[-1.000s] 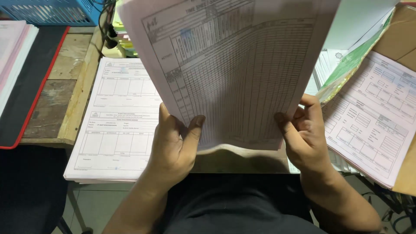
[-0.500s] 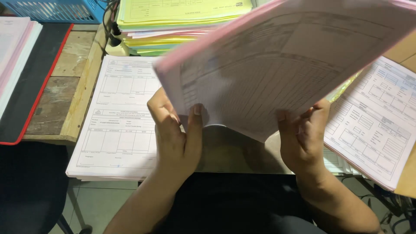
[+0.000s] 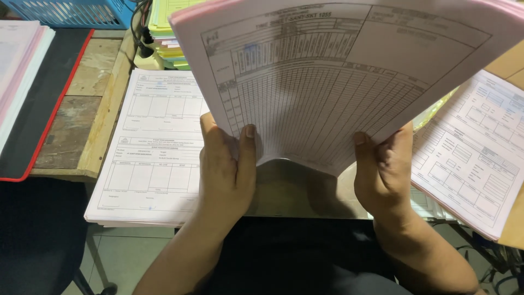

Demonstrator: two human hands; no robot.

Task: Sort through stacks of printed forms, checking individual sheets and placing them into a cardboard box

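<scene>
Holding the pink-edged sheaf of gridded paper forms (image 3: 338,76) upright off the bench (image 3: 71,120), your left hand (image 3: 226,164) and right hand (image 3: 385,169) pinch its lower corners, sheaf gathered, not yet set down.

The sheaf of forms (image 3: 338,82) was thin matt paper, white with pink edges, soft enough to bow. The stack of forms (image 3: 153,147) beside it was the same plain matt paper. The worktop (image 3: 82,109) was bare wood, rough, worn and patchy. The mat (image 3: 38,109) looked smooth matt black with red trim, and the basket (image 3: 65,13) was blue plastic lattice.
</scene>
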